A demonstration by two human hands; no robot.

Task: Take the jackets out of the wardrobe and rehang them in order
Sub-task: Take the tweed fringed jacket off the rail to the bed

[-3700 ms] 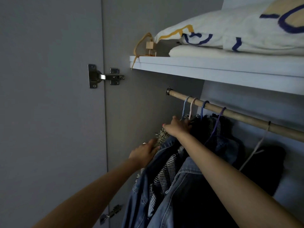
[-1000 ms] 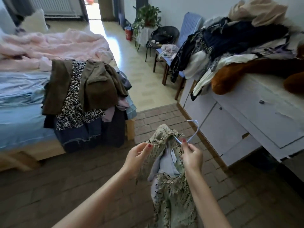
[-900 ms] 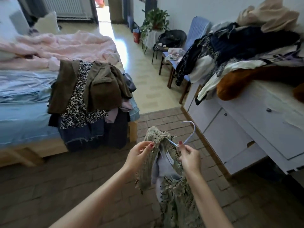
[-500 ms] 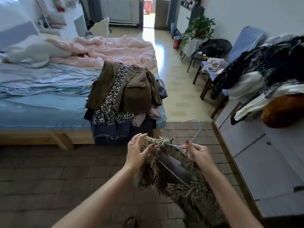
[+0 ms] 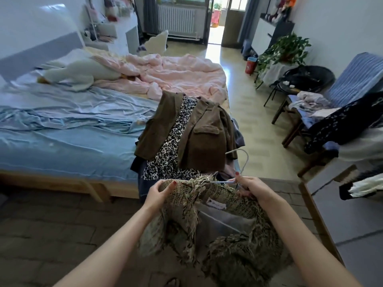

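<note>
**fringed tweed jacket held over the brick floor by both hands**

a fringed olive and beige tweed jacket [image 5: 223, 222] with grey lining is hanging in front of the person, low in the view, above the dark brick floor [image 5: 51, 230]. the left hand [image 5: 159, 192] is pinching the jacket's shoulder edge between thumb and fingers. the right hand [image 5: 251, 188] is curling its fingers round the neck of a pale blue wire hanger [image 5: 241, 162], whose hook is rising just above the collar while its arms are sitting inside the jacket. just beyond the jacket, a brown corduroy jacket [image 5: 199, 137] and a leopard print garment [image 5: 172, 146] are lying piled on the corner of a bed with a light blue sheet [image 5: 62, 131]. a crumpled pink duvet [image 5: 182, 77] is lying farther back. to the right, a blue chair [image 5: 356, 79] is carrying clothes
</note>
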